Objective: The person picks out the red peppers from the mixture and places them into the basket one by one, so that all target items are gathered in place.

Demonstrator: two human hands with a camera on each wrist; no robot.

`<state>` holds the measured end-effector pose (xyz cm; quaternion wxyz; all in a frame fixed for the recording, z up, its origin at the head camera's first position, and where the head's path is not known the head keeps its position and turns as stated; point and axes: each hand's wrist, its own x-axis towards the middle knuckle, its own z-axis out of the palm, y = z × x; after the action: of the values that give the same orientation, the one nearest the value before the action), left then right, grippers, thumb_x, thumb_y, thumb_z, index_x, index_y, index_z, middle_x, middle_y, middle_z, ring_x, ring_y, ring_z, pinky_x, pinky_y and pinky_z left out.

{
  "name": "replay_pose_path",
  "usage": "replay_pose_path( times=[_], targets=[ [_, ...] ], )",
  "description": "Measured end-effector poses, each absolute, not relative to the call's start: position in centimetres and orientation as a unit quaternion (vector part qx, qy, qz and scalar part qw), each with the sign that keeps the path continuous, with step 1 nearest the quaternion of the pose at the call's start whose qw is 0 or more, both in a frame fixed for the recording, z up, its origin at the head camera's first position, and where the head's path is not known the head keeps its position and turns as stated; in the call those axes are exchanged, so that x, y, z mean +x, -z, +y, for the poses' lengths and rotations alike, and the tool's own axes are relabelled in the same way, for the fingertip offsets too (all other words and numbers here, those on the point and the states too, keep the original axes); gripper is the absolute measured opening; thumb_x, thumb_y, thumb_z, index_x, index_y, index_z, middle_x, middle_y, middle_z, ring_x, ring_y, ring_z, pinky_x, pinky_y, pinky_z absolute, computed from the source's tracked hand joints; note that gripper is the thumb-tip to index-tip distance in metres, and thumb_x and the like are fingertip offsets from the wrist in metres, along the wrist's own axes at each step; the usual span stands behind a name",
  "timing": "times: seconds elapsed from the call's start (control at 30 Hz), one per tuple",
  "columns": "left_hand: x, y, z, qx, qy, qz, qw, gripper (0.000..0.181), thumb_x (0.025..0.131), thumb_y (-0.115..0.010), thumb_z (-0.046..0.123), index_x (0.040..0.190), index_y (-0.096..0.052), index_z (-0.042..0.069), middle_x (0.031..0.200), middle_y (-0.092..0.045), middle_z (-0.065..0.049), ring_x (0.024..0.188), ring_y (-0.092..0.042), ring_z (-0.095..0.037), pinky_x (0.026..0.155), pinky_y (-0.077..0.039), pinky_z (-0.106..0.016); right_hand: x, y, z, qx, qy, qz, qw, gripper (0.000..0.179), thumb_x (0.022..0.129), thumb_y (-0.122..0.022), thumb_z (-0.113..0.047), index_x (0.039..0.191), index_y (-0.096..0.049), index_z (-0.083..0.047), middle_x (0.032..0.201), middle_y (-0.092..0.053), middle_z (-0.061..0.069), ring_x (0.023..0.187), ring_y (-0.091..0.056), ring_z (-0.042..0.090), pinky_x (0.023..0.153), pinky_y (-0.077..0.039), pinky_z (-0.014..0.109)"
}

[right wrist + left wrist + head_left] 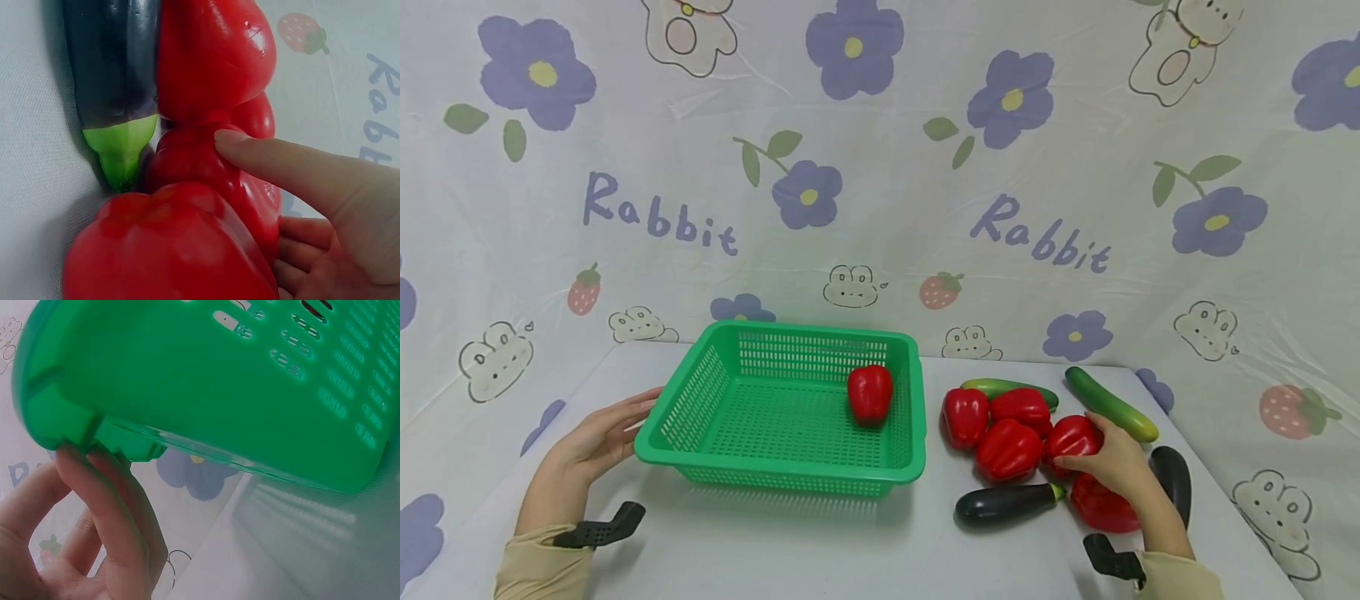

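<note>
My left hand (601, 443) is at the left side of a green plastic basket (790, 473). In the left wrist view, its loosely bent fingers (103, 494) touch the underside of the basket's rim. A red bell pepper (870, 395) stands inside the basket on the right. My right hand (1116, 462) grips another red bell pepper (1067, 437) in the pile, thumb on the near side and fingers on the far side. The right wrist view shows the thumb pressed on this gripped pepper (197, 156); the other fingertips are hidden behind it.
Beside the gripped pepper lie several red bell peppers (1009, 451). One eggplant (1006, 505) lies in front, another eggplant (1171, 482) right of the hand. A cucumber (1111, 404) and a second cucumber (1000, 387) lie behind. A patterned cloth (880, 233) hangs at the back.
</note>
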<state>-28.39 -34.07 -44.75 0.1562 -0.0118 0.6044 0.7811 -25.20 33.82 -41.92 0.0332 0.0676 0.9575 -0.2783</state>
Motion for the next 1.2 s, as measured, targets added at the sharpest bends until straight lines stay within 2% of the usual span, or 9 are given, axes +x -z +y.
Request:
replay_pose_path(
  times=[0.73, 1.03, 1.2],
  targets=[
    [-28.1, 44.2, -33.7, -0.028, -0.778, 0.608, 0.154, 0.026, 0.101, -0.053, 0.018, 0.105, -0.073, 0.034, 0.108, -0.068, 0.019, 0.101, -0.064, -0.006, 0.086, -0.057, -0.025, -25.0, 41.4, 34.0, 0.082, 0.291, 0.953, 0.032, 0.101, 0.082, -0.077, -0.038, 0.151, -0.017, 0.005, 0.143, -0.032, 0.039, 0.128, -0.033, 0.056, 0.093, -0.048, 0.066],
    [-28.2, 44.4, -33.9, -0.024, -0.776, 0.612, 0.151, 0.026, 0.101, -0.052, 0.018, 0.106, -0.072, 0.034, 0.109, -0.068, 0.019, 0.101, -0.064, -0.007, 0.085, -0.057, -0.026, -24.8, 40.7, 34.2, 0.074, 0.301, 0.951, 0.016, 0.104, 0.081, -0.077, -0.038, 0.152, -0.015, 0.004, 0.141, -0.033, 0.039, 0.125, -0.035, 0.056, 0.088, -0.052, 0.062],
    [-28.3, 44.5, -33.9, -0.023, -0.778, 0.609, 0.151, 0.027, 0.102, -0.052, 0.017, 0.106, -0.072, 0.033, 0.109, -0.068, 0.019, 0.101, -0.064, -0.007, 0.086, -0.057, -0.026, -24.7, 40.2, 33.9, 0.060, 0.308, 0.949, -0.005, 0.099, 0.084, -0.075, -0.035, 0.153, -0.015, 0.003, 0.141, -0.035, 0.038, 0.124, -0.037, 0.055, 0.087, -0.054, 0.060]
  ],
)
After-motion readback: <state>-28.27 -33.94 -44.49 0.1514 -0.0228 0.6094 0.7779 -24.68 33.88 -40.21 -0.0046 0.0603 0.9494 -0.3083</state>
